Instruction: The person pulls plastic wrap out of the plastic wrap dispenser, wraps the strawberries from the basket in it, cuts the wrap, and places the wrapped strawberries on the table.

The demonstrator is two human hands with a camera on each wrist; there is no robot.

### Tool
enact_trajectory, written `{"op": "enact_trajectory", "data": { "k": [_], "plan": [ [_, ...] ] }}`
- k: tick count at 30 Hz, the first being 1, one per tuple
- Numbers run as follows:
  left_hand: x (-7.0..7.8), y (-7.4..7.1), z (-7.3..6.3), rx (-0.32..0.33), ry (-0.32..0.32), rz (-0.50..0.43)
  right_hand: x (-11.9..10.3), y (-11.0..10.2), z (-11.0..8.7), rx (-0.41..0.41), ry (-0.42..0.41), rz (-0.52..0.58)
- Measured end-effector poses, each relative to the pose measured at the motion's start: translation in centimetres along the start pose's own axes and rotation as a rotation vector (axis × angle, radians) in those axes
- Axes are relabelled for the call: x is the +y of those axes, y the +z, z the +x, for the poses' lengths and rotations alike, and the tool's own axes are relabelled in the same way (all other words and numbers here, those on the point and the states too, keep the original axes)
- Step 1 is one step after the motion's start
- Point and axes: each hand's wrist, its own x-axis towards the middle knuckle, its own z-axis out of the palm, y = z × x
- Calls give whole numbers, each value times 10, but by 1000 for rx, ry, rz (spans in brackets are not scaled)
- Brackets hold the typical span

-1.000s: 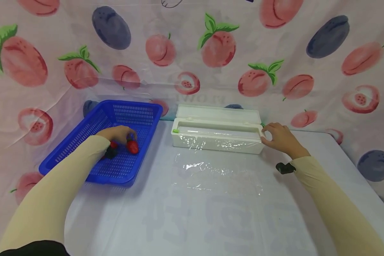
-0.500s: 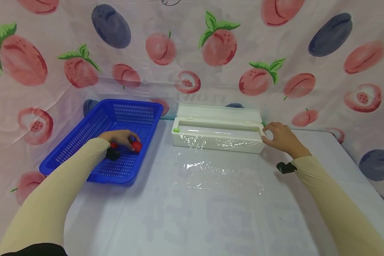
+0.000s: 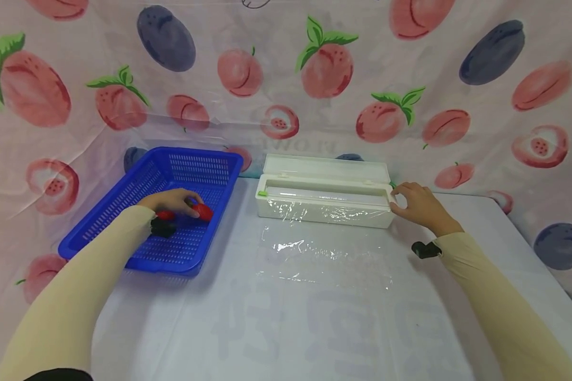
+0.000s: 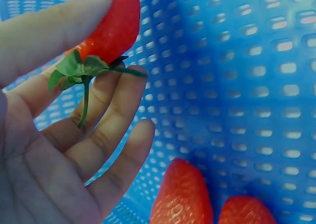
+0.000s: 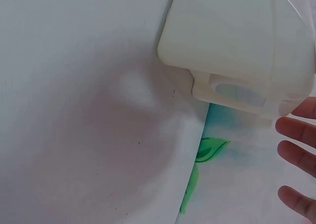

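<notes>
My left hand (image 3: pixel 169 202) is down inside a blue plastic basket (image 3: pixel 197 259) and pinches a red strawberry (image 4: pixel 121 28) between thumb and fingers. In the left wrist view its green leaves and stem point toward my palm, while the other fingers stay loosely bent. Lower in that view, two more strawberries, one tall (image 4: pixel 180 197) and one partly cut off (image 4: pixel 245 211), lie in the basket. My right hand (image 3: pixel 421 209) holds the right end of a white cling film box (image 3: pixel 321 210), thumb and forefinger at its corner. The thumb is hidden in the right wrist view.
The box's lid (image 3: pixel 326 168) is tipped back, with a film roll (image 3: pixel 326 196) inside. A clear sheet of film (image 3: pixel 324 259) runs from its front onto the white table (image 3: pixel 276 328). A fruit-print cloth (image 3: pixel 286 69) hangs behind.
My left hand reached lower onto the strawberry and took hold of it, then lifted it slightly within the basket. My right hand has stayed at the box's end.
</notes>
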Motion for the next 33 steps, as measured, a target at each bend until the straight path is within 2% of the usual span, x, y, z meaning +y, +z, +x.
{"op": "enact_trajectory", "data": {
  "k": [4,9,15,18,23,33],
  "plan": [
    [0,-5,-7,65,-8,-30,2,2,0,10,1,1],
    [5,-15,-19,177,7,-20,2,3,-1,17,2,-19],
    [22,-26,-33,325,4,-54,-1,0,-2,21,-7,-72],
    [35,-29,-39,375,3,-72,-1,0,-2,36,-18,-99],
    [58,-26,-45,404,39,-65,-2,2,-3,69,-42,-124],
    [102,-9,-49,415,135,-72,-3,3,-5,82,-51,-129]
  ]
}}
